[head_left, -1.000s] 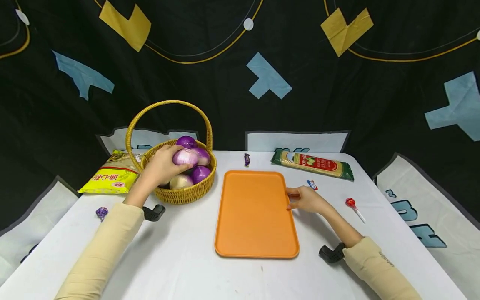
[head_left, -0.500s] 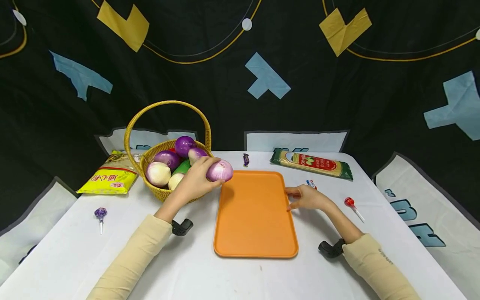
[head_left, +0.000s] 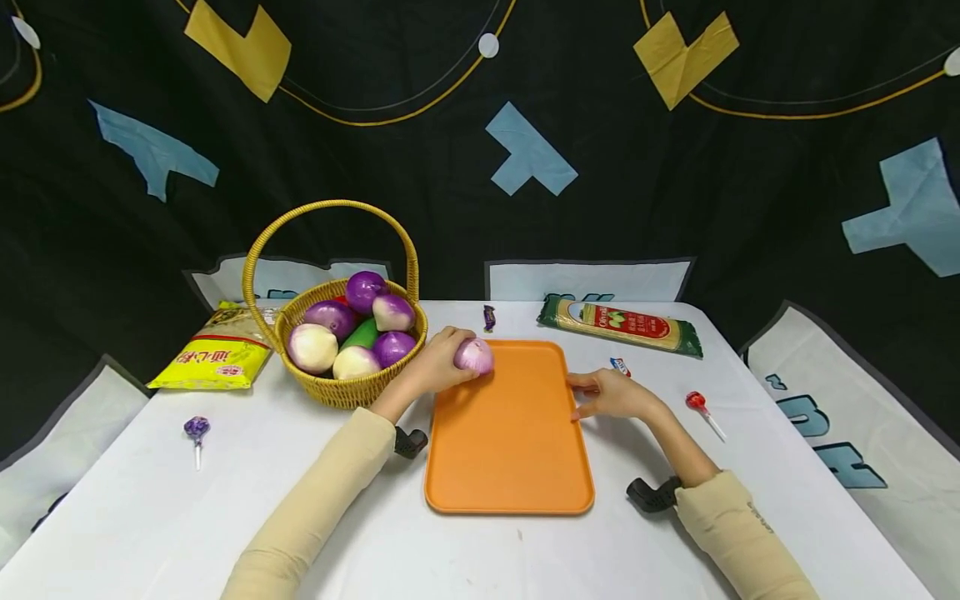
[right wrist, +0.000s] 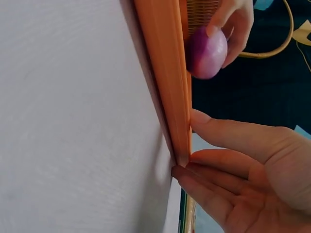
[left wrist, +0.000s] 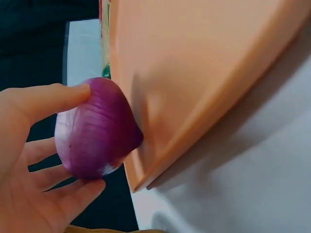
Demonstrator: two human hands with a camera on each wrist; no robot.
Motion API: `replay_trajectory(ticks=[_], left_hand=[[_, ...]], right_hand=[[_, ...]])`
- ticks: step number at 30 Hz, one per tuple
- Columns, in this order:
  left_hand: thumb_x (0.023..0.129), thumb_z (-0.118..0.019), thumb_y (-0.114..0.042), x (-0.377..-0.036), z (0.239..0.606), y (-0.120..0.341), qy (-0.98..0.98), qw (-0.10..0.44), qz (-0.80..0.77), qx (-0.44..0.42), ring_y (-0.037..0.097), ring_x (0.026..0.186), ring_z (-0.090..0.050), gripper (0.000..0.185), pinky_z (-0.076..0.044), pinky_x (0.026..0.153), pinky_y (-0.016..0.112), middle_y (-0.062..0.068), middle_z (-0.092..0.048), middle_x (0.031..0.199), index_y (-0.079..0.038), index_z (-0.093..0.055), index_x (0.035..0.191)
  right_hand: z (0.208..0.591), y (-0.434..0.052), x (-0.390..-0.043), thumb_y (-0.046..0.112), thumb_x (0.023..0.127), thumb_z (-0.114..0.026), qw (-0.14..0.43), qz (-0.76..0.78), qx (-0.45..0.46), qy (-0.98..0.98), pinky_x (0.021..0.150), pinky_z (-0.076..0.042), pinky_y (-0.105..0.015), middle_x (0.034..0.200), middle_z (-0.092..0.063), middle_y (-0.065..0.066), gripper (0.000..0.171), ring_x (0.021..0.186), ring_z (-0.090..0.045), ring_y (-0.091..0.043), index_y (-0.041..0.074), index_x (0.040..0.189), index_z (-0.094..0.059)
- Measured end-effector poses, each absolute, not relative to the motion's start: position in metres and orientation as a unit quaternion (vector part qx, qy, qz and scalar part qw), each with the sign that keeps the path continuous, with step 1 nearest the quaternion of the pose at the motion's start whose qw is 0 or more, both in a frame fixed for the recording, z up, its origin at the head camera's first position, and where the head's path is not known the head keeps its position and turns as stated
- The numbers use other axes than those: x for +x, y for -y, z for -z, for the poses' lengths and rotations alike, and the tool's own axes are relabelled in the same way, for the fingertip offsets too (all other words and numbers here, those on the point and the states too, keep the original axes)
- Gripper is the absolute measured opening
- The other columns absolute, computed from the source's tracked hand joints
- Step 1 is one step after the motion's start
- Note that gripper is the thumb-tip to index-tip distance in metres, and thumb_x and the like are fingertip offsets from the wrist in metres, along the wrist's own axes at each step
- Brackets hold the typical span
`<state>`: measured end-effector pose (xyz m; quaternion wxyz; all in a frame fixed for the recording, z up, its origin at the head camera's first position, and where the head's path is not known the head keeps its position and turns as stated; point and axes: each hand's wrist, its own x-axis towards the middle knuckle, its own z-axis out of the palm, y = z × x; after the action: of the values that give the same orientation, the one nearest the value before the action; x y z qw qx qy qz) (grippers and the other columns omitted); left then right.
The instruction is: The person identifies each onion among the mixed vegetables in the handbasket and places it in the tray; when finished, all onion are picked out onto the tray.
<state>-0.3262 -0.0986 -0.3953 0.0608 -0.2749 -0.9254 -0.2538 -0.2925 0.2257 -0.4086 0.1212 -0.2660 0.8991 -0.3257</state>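
My left hand [head_left: 435, 363] holds a purple onion [head_left: 474, 356] between thumb and fingers, over the far left corner of an orange tray [head_left: 510, 450]. In the left wrist view the onion [left wrist: 99, 128] hangs with its pointed end toward the tray [left wrist: 194, 53]; a dark shadow falls on the tray's surface. At the tray's right side, my right hand [head_left: 613, 394] grips the edge. The right wrist view has the thumb on the rim [right wrist: 167, 73] and the fingertips [right wrist: 182, 174] at its lower side. Left of the tray stands a wicker basket [head_left: 352, 392].
Several purple and white vegetables [head_left: 313, 347] and something green [head_left: 363, 335] fill the basket under its tall handle. A yellow pasta bag [head_left: 221, 354] lies left of it. Around the tray are a spaghetti pack [head_left: 618, 327], small candies [head_left: 489, 318], a purple lollipop [head_left: 197, 429] and a red lollipop [head_left: 697, 402].
My left hand has lifted the onion out of the basket and carried it right, over the tray's far left corner. My right hand has stayed at the tray's edge.
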Motion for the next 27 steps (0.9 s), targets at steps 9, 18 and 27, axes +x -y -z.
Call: replay_trajectory(ticks=[9, 18, 27], left_hand=[[0.086, -0.073, -0.018, -0.340, 0.404, 0.095, 0.925, 0.046, 0.283, -0.249, 0.040, 0.118, -0.048, 0.061, -0.039, 0.104, 0.050, 0.026, -0.044, 0.132, 0.002, -0.044, 0.136], [0.088, -0.070, -0.020, -0.339, 0.398, 0.093, 0.934, 0.033, 0.262, -0.241, 0.041, 0.127, -0.042, 0.068, -0.035, 0.107, 0.050, 0.026, -0.042, 0.141, 0.002, -0.038, 0.143], [0.086, -0.072, -0.020, -0.327, 0.383, 0.101, 0.911, 0.085, 0.316, -0.251, 0.036, 0.129, -0.044, 0.053, -0.031, 0.110, 0.045, 0.021, -0.053, 0.134, 0.000, -0.054, 0.132]], right_hand=[[0.409, -0.223, -0.290, 0.016, 0.082, -0.077, 0.118, 0.324, -0.258, -0.902, 0.096, -0.047, -0.046, 0.134, -0.051, -0.026, 0.067, 0.117, -0.056, -0.036, -0.014, 0.134, -0.046], [0.411, -0.223, -0.290, 0.016, 0.084, -0.076, 0.116, 0.327, -0.255, -0.903, 0.097, -0.046, -0.047, 0.134, -0.051, -0.026, 0.066, 0.117, -0.056, -0.036, -0.013, 0.134, -0.046], [0.411, -0.224, -0.291, 0.017, 0.084, -0.076, 0.112, 0.325, -0.252, -0.905, 0.096, -0.046, -0.047, 0.134, -0.051, -0.025, 0.065, 0.116, -0.057, -0.036, -0.012, 0.134, -0.047]])
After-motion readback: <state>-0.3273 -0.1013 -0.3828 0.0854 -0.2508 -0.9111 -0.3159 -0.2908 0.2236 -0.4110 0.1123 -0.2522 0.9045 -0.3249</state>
